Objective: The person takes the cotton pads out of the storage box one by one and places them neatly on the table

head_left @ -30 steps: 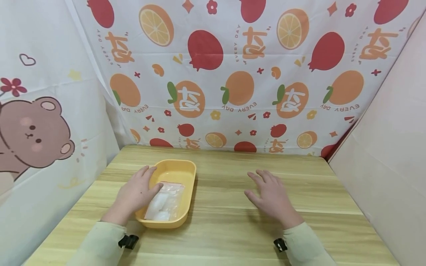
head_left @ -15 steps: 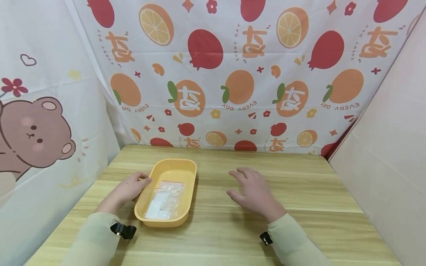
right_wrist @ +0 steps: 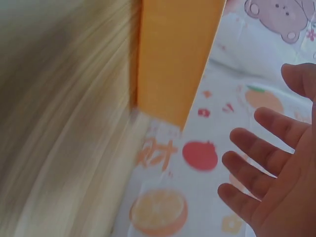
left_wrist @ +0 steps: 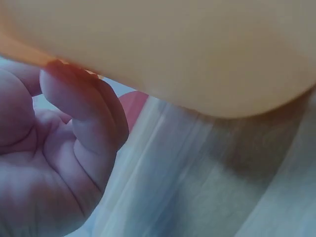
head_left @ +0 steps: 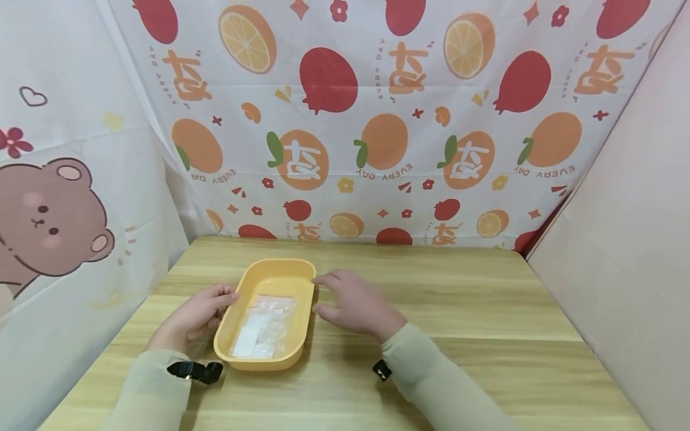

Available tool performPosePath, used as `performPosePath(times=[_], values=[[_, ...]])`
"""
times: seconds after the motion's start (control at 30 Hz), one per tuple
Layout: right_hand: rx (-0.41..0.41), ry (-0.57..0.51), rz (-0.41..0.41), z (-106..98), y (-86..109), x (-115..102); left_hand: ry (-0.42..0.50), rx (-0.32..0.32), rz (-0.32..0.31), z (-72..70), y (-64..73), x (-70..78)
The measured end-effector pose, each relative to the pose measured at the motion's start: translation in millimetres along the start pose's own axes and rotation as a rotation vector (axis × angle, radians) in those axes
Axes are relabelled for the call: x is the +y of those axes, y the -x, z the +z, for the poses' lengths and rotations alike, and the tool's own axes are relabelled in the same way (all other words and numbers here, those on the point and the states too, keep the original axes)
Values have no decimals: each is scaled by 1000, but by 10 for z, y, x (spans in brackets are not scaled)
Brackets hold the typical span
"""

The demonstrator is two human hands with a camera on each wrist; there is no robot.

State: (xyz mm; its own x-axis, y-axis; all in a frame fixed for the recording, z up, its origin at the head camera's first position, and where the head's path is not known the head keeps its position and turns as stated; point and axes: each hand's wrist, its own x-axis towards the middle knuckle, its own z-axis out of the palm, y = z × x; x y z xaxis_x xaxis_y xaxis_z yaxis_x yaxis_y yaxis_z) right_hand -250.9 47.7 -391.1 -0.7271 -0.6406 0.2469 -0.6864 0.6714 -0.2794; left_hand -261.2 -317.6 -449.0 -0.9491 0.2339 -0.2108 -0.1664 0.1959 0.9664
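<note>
A yellow plastic tray [head_left: 283, 282] with rounded corners lies on the table, left of the middle in the head view. Inside it are clear zip bags [head_left: 280, 326] with red seal lines and something white in them; how many bags overlap I cannot tell. My left hand [head_left: 196, 314] grips the tray's left rim, thumb over the edge and fingers curled below, as the left wrist view shows against the tray wall [left_wrist: 207, 54]. Beside the right rim is my right hand [head_left: 356, 302]. In the right wrist view its spread fingers [right_wrist: 256, 150] stand apart from the tray wall [right_wrist: 175, 54].
The wood-grain table [head_left: 458, 335] extends to the right of the tray. A fruit-print curtain [head_left: 420, 149] stands along its back edge. A bear-print cloth [head_left: 129, 197] hangs at the left, and a plain pale cloth [head_left: 625, 209] at the right.
My left hand has come down from over the tray onto its left rim and taken hold. My right hand has moved left, up to the tray's right side. The tray has hardly moved.
</note>
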Motion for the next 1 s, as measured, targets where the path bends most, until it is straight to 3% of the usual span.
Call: performPosePath(times=[0.27, 0.6, 0.73, 1.0], values=[[-111, -7, -64, 181, -490, -232, 100, -84, 39, 27, -96, -30], [-305, 30, 13, 507, -940, -507, 168, -141, 54, -74, -79, -96], [-375, 34, 38, 594, -1056, -563, 153, -142, 77, -71, -23, -76], [-540, -45, 70, 682, -1251, -450, 121, -114, 74, -59, -18, -79]])
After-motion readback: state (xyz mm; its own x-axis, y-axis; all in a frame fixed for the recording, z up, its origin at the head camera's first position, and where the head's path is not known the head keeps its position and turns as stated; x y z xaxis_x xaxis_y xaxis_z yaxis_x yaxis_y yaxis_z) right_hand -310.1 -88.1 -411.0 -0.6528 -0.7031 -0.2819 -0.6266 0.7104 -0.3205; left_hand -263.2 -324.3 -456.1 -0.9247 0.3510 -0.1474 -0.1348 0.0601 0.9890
